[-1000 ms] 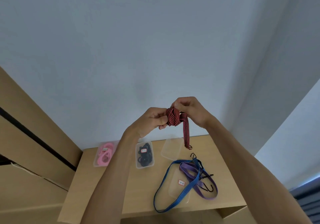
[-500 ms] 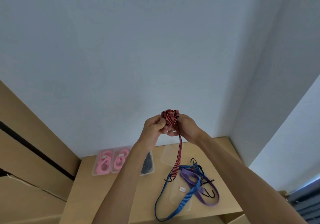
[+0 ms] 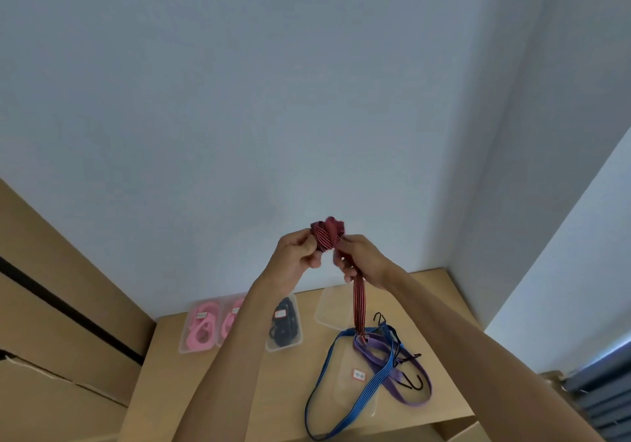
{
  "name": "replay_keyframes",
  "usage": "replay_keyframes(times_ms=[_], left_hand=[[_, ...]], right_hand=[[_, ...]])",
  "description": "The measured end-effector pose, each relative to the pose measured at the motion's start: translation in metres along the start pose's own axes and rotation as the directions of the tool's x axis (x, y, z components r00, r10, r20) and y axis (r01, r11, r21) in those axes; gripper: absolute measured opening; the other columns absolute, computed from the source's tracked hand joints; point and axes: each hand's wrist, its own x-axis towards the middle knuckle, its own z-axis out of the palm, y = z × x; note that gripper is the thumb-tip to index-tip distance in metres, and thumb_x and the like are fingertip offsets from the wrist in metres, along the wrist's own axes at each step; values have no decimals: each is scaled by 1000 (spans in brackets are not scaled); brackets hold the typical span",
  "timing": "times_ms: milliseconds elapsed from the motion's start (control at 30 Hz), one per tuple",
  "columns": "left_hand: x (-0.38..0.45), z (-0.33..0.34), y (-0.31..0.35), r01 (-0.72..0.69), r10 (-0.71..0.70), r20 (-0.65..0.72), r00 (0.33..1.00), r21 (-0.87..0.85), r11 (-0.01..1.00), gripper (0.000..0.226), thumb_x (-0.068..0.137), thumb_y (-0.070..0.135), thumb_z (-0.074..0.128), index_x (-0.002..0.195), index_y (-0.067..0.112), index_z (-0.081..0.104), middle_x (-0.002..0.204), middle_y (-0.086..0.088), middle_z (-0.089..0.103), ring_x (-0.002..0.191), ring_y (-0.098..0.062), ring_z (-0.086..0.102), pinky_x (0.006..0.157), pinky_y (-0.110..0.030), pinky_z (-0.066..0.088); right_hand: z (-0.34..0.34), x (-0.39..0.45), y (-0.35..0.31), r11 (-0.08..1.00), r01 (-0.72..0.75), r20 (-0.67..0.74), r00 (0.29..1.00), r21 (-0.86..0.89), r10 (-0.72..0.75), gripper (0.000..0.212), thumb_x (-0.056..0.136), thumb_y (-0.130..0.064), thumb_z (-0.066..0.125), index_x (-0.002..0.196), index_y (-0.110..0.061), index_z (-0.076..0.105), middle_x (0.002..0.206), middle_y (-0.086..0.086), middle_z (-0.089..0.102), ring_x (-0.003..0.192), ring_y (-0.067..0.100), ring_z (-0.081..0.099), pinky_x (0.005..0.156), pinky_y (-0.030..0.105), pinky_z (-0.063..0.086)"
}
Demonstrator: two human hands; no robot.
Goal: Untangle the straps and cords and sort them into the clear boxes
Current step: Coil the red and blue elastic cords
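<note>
Both hands are up mid-frame; the left hand (image 3: 297, 253) is pinching the bunched red-and-black striped elastic strap (image 3: 327, 233), and the right hand (image 3: 358, 259) is gripping its tail, which is dangling down toward the light wooden table (image 3: 164, 373); looks like it's getting coiled. Lower left, two clear plastic boxes of pink cords (image 3: 201, 327) and one of black cords (image 3: 284, 322) are looking done; the empty clear box (image 3: 329, 308) is waiting; the blue striped strap (image 3: 367, 390) and purple strap (image 3: 397, 378) are lying tangled, lower right.

box labels (image 3: 359, 374) unreadable, second pink box (image 3: 232, 318) behind forearm
</note>
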Motion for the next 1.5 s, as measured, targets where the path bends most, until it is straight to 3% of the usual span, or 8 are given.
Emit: replay_keyframes(times_ms=[100,200,367,500,767,1100,1267,1500], left_hand=[[-3,7,10,-57,56,104,993,10,998,24,98,11,49,99,-11,60,65,-4,50,59,-14,43,57,-24,39],[-1,8,16,-69,68,-88,994,-3,998,21,99,2,47,81,-1,57,60,-5,49,54,-16,41,57,-31,36],[4,-6,-4,21,179,-279,943,590,807,30,93,6,56,64,8,50,58,-4,50,54,-16,42,52,-23,35],[2,-13,-15,112,161,-302,940,716,689,29,93,7,54,65,13,51,61,-1,51,55,-15,42,47,-19,30],[-6,-21,2,81,10,-114,993,760,645,36,93,7,53,59,16,45,60,2,45,53,-11,38,52,-24,29],[-19,-12,24,-99,9,271,962,323,941,17,92,7,51,78,-2,58,68,-20,50,59,-16,39,58,-23,35],[-10,11,12,-70,74,83,994,-52,996,16,91,9,52,89,-5,59,69,-7,49,59,-14,43,59,-26,36],[0,17,20,-124,123,-82,989,-10,992,20,97,3,49,79,-2,56,60,-8,48,54,-19,42,58,-32,47]], right_hand=[[-3,0,5,999,28,3,1000,-44,-27,26,99,-9,38,78,-12,53,61,3,47,44,12,32,51,30,38],[15,3,6,976,37,65,998,-214,-24,28,105,-22,39,92,-12,63,58,0,47,43,9,38,46,26,42],[26,8,3,783,175,89,984,-597,-152,21,100,-16,51,92,-3,66,79,12,65,66,21,58,62,33,48],[32,10,-4,594,267,124,955,-759,-271,14,91,-11,58,87,-7,71,75,5,64,68,22,52,68,38,46],[9,9,-19,675,381,49,889,-632,-456,18,91,5,60,99,-4,74,93,10,68,87,24,63,83,38,52],[-11,4,-26,929,360,-5,932,-84,-362,17,100,-3,54,95,3,70,81,8,67,69,12,60,62,21,50],[8,8,-21,960,248,-17,969,132,-248,31,91,6,45,90,-9,72,81,15,67,74,30,62,67,39,55],[5,9,-10,979,163,87,981,122,-174,23,102,-5,43,91,-3,64,78,10,63,75,20,59,75,33,52]])
